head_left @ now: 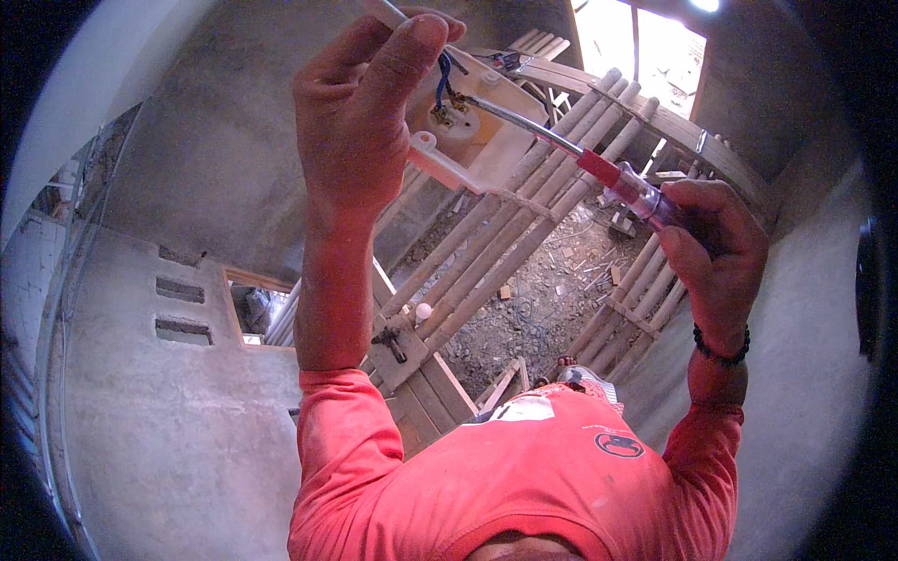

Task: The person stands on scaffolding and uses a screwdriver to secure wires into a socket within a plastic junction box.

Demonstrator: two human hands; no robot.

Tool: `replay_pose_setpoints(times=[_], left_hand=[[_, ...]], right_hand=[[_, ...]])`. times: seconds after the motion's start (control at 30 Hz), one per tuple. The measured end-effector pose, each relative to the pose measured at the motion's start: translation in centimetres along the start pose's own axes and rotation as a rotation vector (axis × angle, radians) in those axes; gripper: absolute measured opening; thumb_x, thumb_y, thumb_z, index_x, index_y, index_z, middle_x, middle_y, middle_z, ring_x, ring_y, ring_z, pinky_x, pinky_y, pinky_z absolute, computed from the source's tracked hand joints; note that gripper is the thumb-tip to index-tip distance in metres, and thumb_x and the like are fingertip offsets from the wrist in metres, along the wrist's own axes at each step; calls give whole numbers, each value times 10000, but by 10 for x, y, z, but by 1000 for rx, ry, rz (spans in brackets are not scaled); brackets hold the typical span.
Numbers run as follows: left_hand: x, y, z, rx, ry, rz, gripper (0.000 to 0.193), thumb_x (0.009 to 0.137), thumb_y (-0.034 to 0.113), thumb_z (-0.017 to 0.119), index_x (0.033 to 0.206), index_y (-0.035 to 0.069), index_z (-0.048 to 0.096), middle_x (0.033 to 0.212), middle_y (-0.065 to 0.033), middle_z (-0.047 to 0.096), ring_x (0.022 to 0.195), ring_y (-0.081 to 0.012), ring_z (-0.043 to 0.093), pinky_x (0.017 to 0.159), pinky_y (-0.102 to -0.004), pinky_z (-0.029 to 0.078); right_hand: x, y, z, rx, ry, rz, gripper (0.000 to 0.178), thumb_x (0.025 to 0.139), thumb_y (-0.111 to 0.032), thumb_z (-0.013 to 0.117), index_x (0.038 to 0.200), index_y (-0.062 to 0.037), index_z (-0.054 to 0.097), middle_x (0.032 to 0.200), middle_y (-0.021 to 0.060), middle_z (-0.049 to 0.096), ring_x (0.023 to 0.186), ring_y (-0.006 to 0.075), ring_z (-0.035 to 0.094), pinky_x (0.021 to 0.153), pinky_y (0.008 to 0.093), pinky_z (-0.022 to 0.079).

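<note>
So, the left hand [360,117] pinches a white cable [382,11] between thumb and fingers; a blue wire [440,84] runs to brass terminals [443,116] on a white socket [465,123] inside a pale housing [500,164]; a screwdriver [603,171] points at them, handle clamped in the right hand [718,234], fingers curled.

The screwdriver [596,166] has a silver shaft [533,128], red collar [602,171] and clear, purple-tinted handle [645,199]; to its left, the fixture [505,154] is off-white, its wires [441,82] blue and black; above-left, the cable [382,9] is white; below it, the shirt [543,477] is red with a black emblem [619,444].
</note>
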State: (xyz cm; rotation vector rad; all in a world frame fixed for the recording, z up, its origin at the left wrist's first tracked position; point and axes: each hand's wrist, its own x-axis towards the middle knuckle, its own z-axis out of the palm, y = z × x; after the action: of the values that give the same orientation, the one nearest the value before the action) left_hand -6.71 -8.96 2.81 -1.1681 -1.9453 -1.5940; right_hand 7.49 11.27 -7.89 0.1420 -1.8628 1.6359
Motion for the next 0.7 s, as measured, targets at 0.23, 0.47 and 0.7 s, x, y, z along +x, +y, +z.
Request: replay_pose_setpoints(times=[0.23,0.47,0.7], left_hand=[[-1,-1,1,-59,-25,-19,226,843,198,566,881,-17,627,900,-119,635,896,-189,587,847,-308,424],[0,-6,5,-155,-122,-4,199,846,161,555,881,-23,620,902,-133,629,887,-203,590,841,-324,437],[-1,-10,7,-152,-148,14,201,845,163,554,888,-21,619,917,-140,624,888,-206,587,845,-338,439]], right_hand=[[1,0,-10,-16,-48,64,230,735,-41,615,959,1,587,842,43,612,706,73,561,624,205,471],[12,0,-25,83,-139,259,245,763,-152,609,952,3,582,729,63,622,520,45,498,431,181,389],[11,8,-25,300,-208,387,358,751,-254,620,1006,-8,569,692,80,616,384,21,394,335,162,293]])
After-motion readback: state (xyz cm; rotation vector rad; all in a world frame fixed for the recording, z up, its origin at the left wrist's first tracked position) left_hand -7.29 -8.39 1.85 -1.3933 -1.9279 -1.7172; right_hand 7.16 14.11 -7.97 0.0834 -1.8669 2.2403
